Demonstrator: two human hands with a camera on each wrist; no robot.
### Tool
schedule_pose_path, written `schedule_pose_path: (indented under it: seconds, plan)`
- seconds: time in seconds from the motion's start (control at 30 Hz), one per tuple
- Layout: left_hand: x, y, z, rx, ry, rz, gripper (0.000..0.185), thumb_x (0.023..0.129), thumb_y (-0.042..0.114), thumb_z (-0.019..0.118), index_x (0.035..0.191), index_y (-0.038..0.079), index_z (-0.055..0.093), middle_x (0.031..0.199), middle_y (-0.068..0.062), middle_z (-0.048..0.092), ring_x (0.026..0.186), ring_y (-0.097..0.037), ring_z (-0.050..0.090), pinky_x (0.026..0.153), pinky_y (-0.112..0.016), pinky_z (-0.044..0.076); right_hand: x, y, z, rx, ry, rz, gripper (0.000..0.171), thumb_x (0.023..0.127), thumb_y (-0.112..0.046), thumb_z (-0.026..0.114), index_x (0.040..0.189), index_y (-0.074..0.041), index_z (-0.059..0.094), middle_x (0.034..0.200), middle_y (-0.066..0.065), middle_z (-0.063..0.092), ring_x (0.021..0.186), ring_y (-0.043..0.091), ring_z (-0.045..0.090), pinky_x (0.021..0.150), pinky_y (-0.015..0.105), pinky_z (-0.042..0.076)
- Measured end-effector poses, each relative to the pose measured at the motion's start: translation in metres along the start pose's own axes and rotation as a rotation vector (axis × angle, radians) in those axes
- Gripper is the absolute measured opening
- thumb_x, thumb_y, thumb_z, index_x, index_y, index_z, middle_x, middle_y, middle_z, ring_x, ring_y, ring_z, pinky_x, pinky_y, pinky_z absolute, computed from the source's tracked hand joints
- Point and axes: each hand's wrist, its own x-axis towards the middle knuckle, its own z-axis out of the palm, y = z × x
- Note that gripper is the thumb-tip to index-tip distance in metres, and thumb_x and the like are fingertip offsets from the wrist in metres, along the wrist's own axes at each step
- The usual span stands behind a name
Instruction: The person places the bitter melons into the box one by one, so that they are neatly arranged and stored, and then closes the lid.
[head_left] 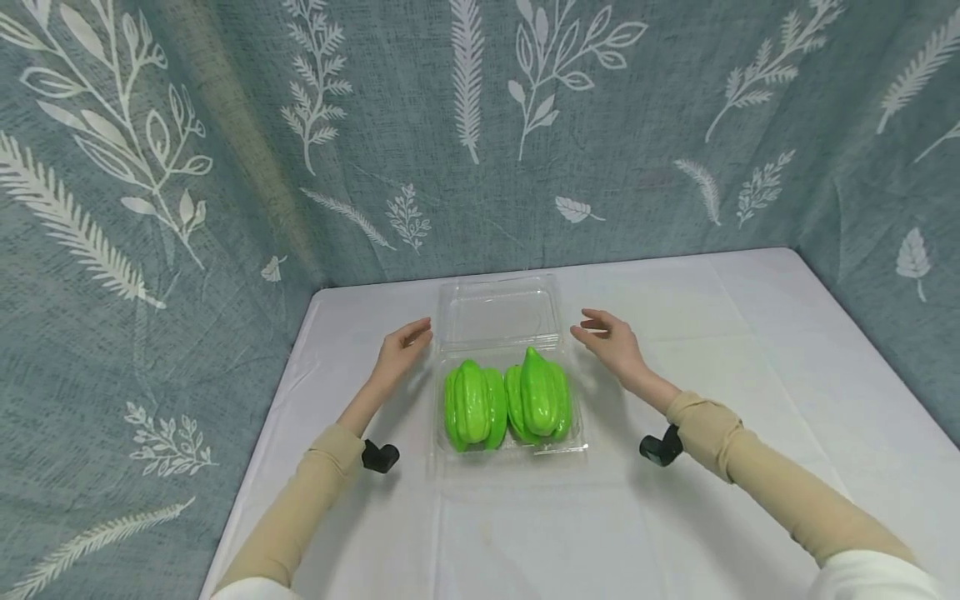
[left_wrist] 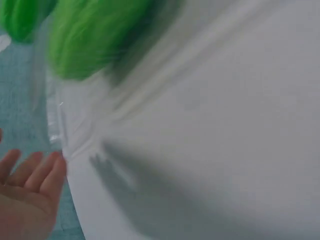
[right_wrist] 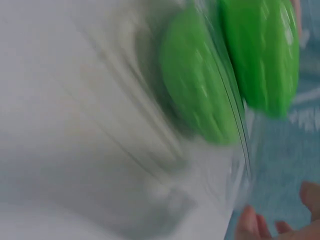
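1. Clamshell box [head_left: 510, 433] of clear plastic lies on the white table [head_left: 750, 375], about midway between the two forearms, its long side running left to right.
2. Its lid [head_left: 498, 312] is folded back flat on the far side, toward the curtain [head_left: 150, 208], and joins the tray along a hinge just behind the fruit.
3. Two green ribbed fruits fill the tray side by side and touch: the left fruit [head_left: 474, 404] lies blunt and flat, the right fruit [head_left: 537, 396] has a pointed tip toward the lid.
4. Left hand [head_left: 402, 348] hovers just beside the lid's left edge, palm turned inward, fingers relaxed and slightly bent, holding nothing; whether the fingertips touch the plastic cannot be told.
5. Right hand [head_left: 611, 340] mirrors it near the lid's right edge, fingers loosely spread and curved toward the box, also holding nothing and apart from the plastic.
6. Both arms wear tan sleeves; a small black camera sits at each wrist.
7. Both wrist views are blurred: the left one shows spread fingers [left_wrist: 30, 172] next to the box's clear edge and green fruit, the right one shows fingertips [right_wrist: 247, 220] beneath the two fruits.
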Motion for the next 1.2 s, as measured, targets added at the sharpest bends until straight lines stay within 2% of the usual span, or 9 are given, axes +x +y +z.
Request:
schedule_pose_path:
  seconds: [0.1, 0.23, 0.33, 0.47, 0.63, 0.8, 0.93, 1.1, 1.2]
  plan:
    - [0.011, 0.006, -0.005, -0.061, -0.063, -0.173, 0.05, 0.095, 0.025, 0.045, 0.136, 0.0, 0.034, 0.135, -0.023, 0.039, 0.119, -0.035, 0.044, 0.097, -0.043, 0.041, 0.015, 0.0, -0.004, 0.09, -0.065, 0.133, 0.055, 0.092, -0.025, 0.051, 0.136, 0.001, 0.033, 0.129, 0.024, 0.043, 0.113, 0.035, 0.049, 0.091, 0.036, 0.047]
    - [0.022, 0.009, -0.007, -0.107, -0.131, -0.378, 0.052, 0.095, 0.021, 0.044, 0.139, 0.0, 0.027, 0.136, -0.023, 0.037, 0.12, -0.035, 0.044, 0.098, -0.04, 0.041, 0.027, -0.002, -0.003, 0.191, -0.166, 0.272, 0.055, 0.094, -0.023, 0.047, 0.137, 0.004, 0.027, 0.134, 0.025, 0.038, 0.116, 0.034, 0.047, 0.095, 0.034, 0.044]
    - [0.027, 0.009, -0.006, -0.136, -0.176, -0.473, 0.053, 0.095, 0.019, 0.044, 0.14, 0.001, 0.025, 0.135, -0.022, 0.039, 0.118, -0.033, 0.046, 0.094, -0.036, 0.044, 0.033, -0.002, 0.0, 0.24, -0.224, 0.329, 0.055, 0.095, -0.021, 0.045, 0.138, 0.005, 0.024, 0.135, 0.025, 0.037, 0.119, 0.033, 0.045, 0.097, 0.034, 0.042]
    - [0.031, 0.008, -0.003, -0.155, -0.207, -0.518, 0.052, 0.094, 0.016, 0.045, 0.14, 0.001, 0.025, 0.133, -0.022, 0.042, 0.101, -0.024, 0.058, 0.081, -0.025, 0.052, 0.037, -0.003, 0.005, 0.298, -0.244, 0.365, 0.053, 0.095, -0.016, 0.043, 0.138, 0.006, 0.022, 0.137, 0.025, 0.034, 0.122, 0.033, 0.042, 0.1, 0.035, 0.039]
    - [0.033, 0.005, 0.001, -0.157, -0.201, -0.519, 0.05, 0.092, 0.013, 0.047, 0.138, 0.002, 0.03, 0.124, -0.021, 0.049, 0.071, -0.005, 0.059, 0.063, -0.015, 0.052, 0.04, -0.002, 0.01, 0.264, -0.205, 0.393, 0.052, 0.094, -0.014, 0.045, 0.138, 0.003, 0.026, 0.135, 0.023, 0.037, 0.12, 0.031, 0.044, 0.098, 0.034, 0.041]
    - [0.032, 0.006, 0.003, -0.126, -0.168, -0.496, 0.048, 0.092, 0.012, 0.048, 0.137, 0.003, 0.033, 0.123, -0.022, 0.05, 0.073, -0.006, 0.06, 0.064, -0.016, 0.052, 0.04, 0.001, 0.013, 0.196, -0.167, 0.333, 0.05, 0.092, -0.012, 0.048, 0.137, 0.001, 0.029, 0.129, 0.024, 0.044, 0.112, 0.029, 0.051, 0.092, 0.031, 0.046]
    - [0.033, 0.007, 0.006, -0.114, -0.119, -0.405, 0.046, 0.091, 0.008, 0.05, 0.135, -0.001, 0.037, 0.123, -0.025, 0.05, 0.083, -0.012, 0.062, 0.069, -0.017, 0.053, 0.04, 0.003, 0.013, 0.17, -0.107, 0.237, 0.049, 0.09, -0.008, 0.051, 0.134, 0.004, 0.034, 0.124, 0.026, 0.048, 0.108, 0.031, 0.053, 0.088, 0.031, 0.049]
    - [0.04, 0.007, 0.01, -0.145, -0.05, -0.27, 0.041, 0.088, 0.001, 0.053, 0.127, -0.008, 0.043, 0.119, -0.028, 0.052, 0.079, -0.011, 0.062, 0.072, -0.02, 0.053, 0.043, 0.006, 0.008, 0.101, -0.014, 0.124, 0.043, 0.086, -0.004, 0.056, 0.125, 0.007, 0.043, 0.119, 0.025, 0.052, 0.107, 0.033, 0.053, 0.084, 0.029, 0.051]
    - [0.044, 0.008, 0.012, -0.105, -0.016, -0.183, 0.037, 0.086, -0.001, 0.056, 0.121, -0.009, 0.049, 0.117, -0.026, 0.054, 0.083, -0.015, 0.062, 0.075, -0.024, 0.053, 0.045, 0.007, 0.002, 0.039, 0.032, 0.07, 0.038, 0.084, -0.005, 0.059, 0.119, 0.006, 0.048, 0.114, 0.023, 0.056, 0.102, 0.031, 0.056, 0.08, 0.027, 0.052]
